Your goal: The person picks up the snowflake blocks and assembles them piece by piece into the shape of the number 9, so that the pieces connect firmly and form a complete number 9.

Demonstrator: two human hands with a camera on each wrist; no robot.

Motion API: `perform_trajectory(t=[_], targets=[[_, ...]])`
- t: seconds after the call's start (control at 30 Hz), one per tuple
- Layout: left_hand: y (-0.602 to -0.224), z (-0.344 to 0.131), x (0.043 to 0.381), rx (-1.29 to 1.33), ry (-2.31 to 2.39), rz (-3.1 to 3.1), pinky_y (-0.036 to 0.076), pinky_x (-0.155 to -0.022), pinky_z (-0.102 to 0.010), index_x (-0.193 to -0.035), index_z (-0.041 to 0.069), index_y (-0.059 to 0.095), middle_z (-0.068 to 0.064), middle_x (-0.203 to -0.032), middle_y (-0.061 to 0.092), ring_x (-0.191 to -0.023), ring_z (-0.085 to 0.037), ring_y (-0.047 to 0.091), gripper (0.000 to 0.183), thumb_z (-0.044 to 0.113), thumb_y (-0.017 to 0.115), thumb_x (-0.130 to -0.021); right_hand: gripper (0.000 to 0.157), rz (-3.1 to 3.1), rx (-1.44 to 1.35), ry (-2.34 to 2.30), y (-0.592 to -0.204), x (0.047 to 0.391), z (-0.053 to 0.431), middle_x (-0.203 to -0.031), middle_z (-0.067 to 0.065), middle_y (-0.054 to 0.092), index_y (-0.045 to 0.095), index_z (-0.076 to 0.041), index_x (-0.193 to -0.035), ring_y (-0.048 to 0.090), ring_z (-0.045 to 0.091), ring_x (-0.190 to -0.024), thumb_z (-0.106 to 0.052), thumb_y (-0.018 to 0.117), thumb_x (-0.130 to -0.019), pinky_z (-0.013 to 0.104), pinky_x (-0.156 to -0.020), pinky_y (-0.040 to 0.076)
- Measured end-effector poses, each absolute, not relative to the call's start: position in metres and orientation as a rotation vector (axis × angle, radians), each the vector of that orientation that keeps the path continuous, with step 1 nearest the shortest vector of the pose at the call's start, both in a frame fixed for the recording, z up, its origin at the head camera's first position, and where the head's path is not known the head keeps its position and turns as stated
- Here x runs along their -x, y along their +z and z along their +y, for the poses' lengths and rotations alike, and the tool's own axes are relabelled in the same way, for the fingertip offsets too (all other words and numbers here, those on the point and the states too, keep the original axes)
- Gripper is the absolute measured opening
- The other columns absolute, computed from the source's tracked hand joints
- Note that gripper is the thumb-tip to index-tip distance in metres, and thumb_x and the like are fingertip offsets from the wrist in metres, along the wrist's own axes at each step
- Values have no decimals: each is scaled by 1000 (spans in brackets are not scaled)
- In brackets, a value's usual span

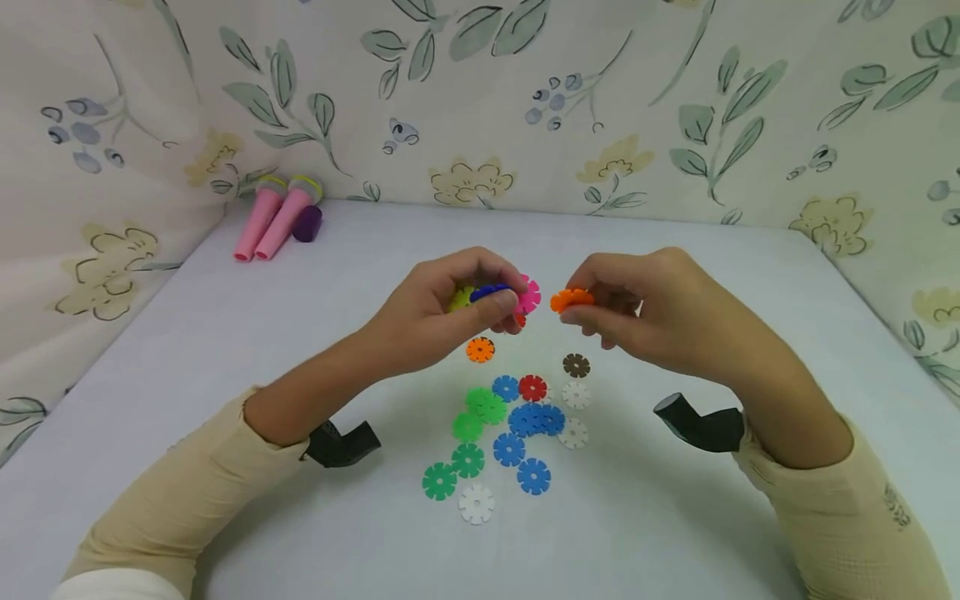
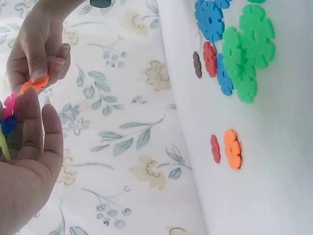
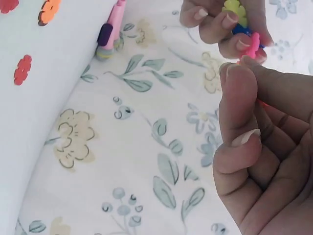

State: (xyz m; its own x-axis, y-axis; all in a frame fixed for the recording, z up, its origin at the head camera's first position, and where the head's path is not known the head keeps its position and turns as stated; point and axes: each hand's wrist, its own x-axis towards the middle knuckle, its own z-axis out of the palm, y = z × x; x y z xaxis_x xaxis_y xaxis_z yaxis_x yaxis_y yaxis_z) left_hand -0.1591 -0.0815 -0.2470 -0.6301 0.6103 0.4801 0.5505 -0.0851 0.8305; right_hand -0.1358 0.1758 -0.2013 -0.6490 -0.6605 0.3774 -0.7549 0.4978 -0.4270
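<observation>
My left hand [image 1: 450, 312] grips a small joined group of notched plastic discs above the table. In it show a yellow-green disc [image 3: 235, 11], a dark blue disc [image 1: 489, 292] and a pink disc [image 1: 529, 295]. To its right, my right hand [image 1: 648, 304] pinches an orange notched disc [image 1: 572, 300] between thumb and forefinger. A small gap separates the orange disc from the pink one in the head view. In the right wrist view my fingers hide most of the orange disc.
Loose discs lie below the hands: an orange one [image 1: 480, 349], a brown one [image 1: 577, 365], a red one [image 1: 532, 387], several green [image 1: 439, 481], blue [image 1: 533, 476] and white ones [image 1: 476, 504]. Two pink toy microphones [image 1: 285, 221] and a purple piece [image 1: 307, 224] lie at the back left, by the floral cloth.
</observation>
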Motion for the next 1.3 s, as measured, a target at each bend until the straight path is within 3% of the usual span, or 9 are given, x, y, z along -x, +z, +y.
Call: perform_trajectory(t=[0.37, 0.67, 0.83, 1.03, 1.3], targets=[[-248, -80, 153, -1367, 1845, 1925, 53, -65, -34, -117, -4, 49, -13, -92, 56, -75, -30, 56, 15, -3, 42, -104, 13, -2537, -1283, 918, -202, 128, 168, -78, -15, 70, 70, -9, -94, 65, -5, -66, 1, 75, -88, 22, -56, 54], [-248, -80, 148, -1433, 1733, 2020, 46, -59, -32, -117, 0, 49, -10, -87, 50, -73, -28, 49, 15, 0, 41, -105, 12, -2637, -1191, 598, -202, 118, 164, -74, -14, 65, 64, -14, -92, 51, -4, -54, -4, 72, -92, 23, -46, 42], [-247, -79, 145, -1476, 1577, 2126, 47, -62, -32, -116, 4, 48, -6, -89, 50, -75, -22, 51, 13, 3, 42, -105, 18, -2624, -1222, 532, -204, 114, 161, -73, -14, 67, 62, -14, -84, 51, -6, -53, 0, 71, -89, 22, -44, 41], [-247, -78, 140, -1526, 1422, 2229, 45, -70, -31, -116, 5, 46, 0, -87, 47, -78, -15, 49, 10, 7, 42, -106, 21, -2581, -1234, 470, -204, 109, 158, -61, -14, 54, 61, -14, -78, 42, -5, -46, 2, 73, -84, 21, -41, 37], [-248, -75, 138, -1508, 1330, 2293, 46, -71, -29, -117, 5, 43, -2, -90, 48, -78, -16, 49, 11, 8, 43, -107, 17, -2643, -1182, 480, -204, 109, 154, -73, -6, 70, 66, -9, -85, 60, 1, -56, 3, 77, -83, 20, -48, 45]])
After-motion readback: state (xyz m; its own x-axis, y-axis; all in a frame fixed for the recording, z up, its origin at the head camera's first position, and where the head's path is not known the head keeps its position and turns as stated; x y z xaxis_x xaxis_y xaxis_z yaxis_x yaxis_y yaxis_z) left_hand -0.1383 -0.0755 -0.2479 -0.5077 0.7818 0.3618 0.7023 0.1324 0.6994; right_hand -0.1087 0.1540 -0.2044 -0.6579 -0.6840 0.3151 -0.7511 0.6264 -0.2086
